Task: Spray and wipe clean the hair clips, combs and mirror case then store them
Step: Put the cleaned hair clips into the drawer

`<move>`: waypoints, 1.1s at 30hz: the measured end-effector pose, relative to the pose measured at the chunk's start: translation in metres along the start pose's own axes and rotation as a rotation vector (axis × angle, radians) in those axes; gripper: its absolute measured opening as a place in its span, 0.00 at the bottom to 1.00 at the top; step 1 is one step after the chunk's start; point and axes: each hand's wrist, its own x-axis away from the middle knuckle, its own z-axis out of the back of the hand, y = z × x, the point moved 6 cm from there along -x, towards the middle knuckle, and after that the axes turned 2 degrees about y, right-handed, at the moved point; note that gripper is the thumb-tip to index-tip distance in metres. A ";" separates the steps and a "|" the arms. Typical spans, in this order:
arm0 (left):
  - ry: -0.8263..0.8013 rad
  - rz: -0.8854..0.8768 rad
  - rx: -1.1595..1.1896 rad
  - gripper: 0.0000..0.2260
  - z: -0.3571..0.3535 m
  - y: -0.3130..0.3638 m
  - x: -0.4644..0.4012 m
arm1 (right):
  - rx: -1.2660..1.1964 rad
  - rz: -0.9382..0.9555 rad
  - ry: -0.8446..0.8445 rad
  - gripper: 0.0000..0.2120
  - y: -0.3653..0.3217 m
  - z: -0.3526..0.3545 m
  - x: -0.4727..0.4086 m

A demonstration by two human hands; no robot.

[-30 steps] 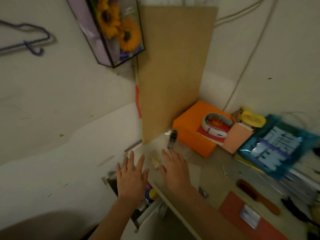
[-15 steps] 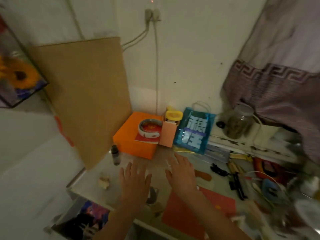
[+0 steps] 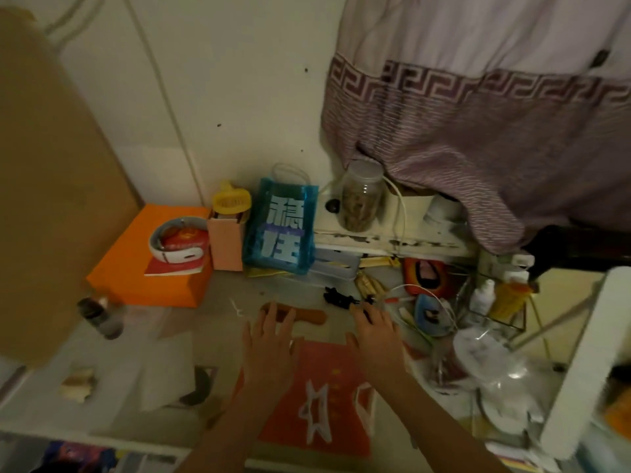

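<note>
Far out to the left of both hands a small dark bottle (image 3: 100,317) stands on the bench (image 3: 177,356), just in front of an orange box (image 3: 136,268) that carries a white band (image 3: 179,245). Nearer in, beyond the left hand, a pink carton (image 3: 225,245) and a blue plastic bag (image 3: 280,227) stand against the wall.

The left hand (image 3: 269,346) is flat, fingers spread wide, holding nothing; its fingertips overlap the left end of a brown wooden comb (image 3: 307,316). The comb lies just beyond the fingers, its long axis running left to right, its free end reaching toward the gap between the hands. The left hand is plainly the nearer one, so a grasp would likely fall to it.

The right hand (image 3: 375,336) is likewise spread and empty, palm down over the upper edge of a red sheet (image 3: 324,397). Black hair clips (image 3: 339,298) lie just past its fingertips, slightly to the left. Further right sit spray-type bottles (image 3: 498,295) in a wire rack; whether one is the cleaner I cannot tell.

Against the earlier frames, the view has swung rightward: the cardboard panel (image 3: 51,165) has slid to the left edge, and both hands have travelled from the bench's left corner to the comb and clips.
</note>
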 end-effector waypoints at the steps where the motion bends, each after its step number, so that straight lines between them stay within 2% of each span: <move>1: 0.002 0.003 -0.001 0.24 -0.008 0.008 -0.006 | 0.001 -0.002 0.000 0.26 0.011 -0.001 -0.004; 8: -0.067 0.002 -0.002 0.23 -0.033 0.063 -0.034 | -0.043 0.018 -0.026 0.25 0.067 -0.015 -0.035; 15: -0.136 -0.044 -0.019 0.23 -0.055 0.090 -0.063 | -0.090 -0.015 -0.056 0.28 0.091 -0.032 -0.054; 26: -0.301 -0.144 -0.049 0.26 -0.106 0.091 -0.128 | -0.099 -0.180 -0.142 0.31 0.106 -0.086 -0.085; 33: -0.317 -0.163 -0.016 0.28 -0.139 0.071 -0.181 | -0.142 -0.319 -0.169 0.34 0.108 -0.117 -0.104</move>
